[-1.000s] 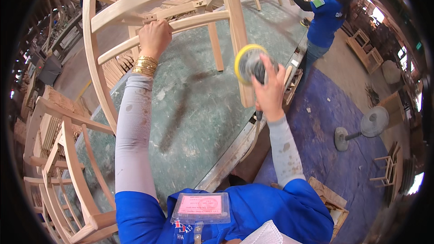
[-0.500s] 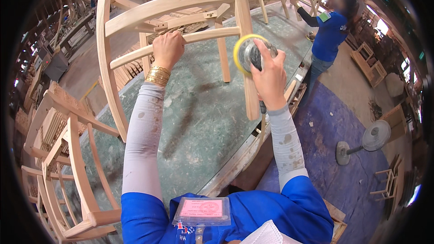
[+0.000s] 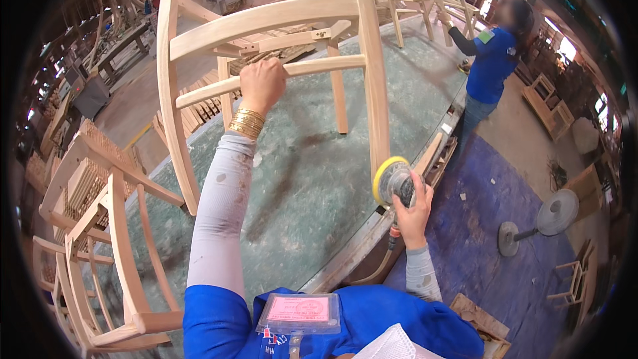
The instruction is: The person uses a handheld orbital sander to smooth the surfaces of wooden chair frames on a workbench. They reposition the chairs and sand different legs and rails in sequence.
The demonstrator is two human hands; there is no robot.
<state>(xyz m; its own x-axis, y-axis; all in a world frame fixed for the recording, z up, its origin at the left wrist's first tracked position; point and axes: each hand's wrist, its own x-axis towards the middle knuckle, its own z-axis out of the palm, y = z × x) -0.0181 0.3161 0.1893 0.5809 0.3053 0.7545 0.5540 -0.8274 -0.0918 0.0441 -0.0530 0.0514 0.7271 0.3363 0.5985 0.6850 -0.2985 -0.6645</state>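
A pale wooden chair frame (image 3: 376,93) stands on the green worktable (image 3: 299,193) in front of me. My left hand (image 3: 262,84) is wrapped round its lower cross rail, left of the middle. In my right hand (image 3: 413,211) is an orbital sander (image 3: 396,183) with a yellow-edged round pad and a hose at its lower end. The pad is at the lower part of the chair's right leg; whether it touches the wood I cannot tell. The sander hides the foot of that leg.
More chair frames (image 3: 119,246) stand at the left. A co-worker in a blue shirt (image 3: 493,66) handles another chair frame (image 3: 435,6) at the far right of the table. Right of the table, a fan (image 3: 555,213) stands on a blue floor sheet (image 3: 478,239).
My right hand has brought the sander down along the chair's right leg, from its upper part to near its foot. My left hand keeps its hold on the rail.
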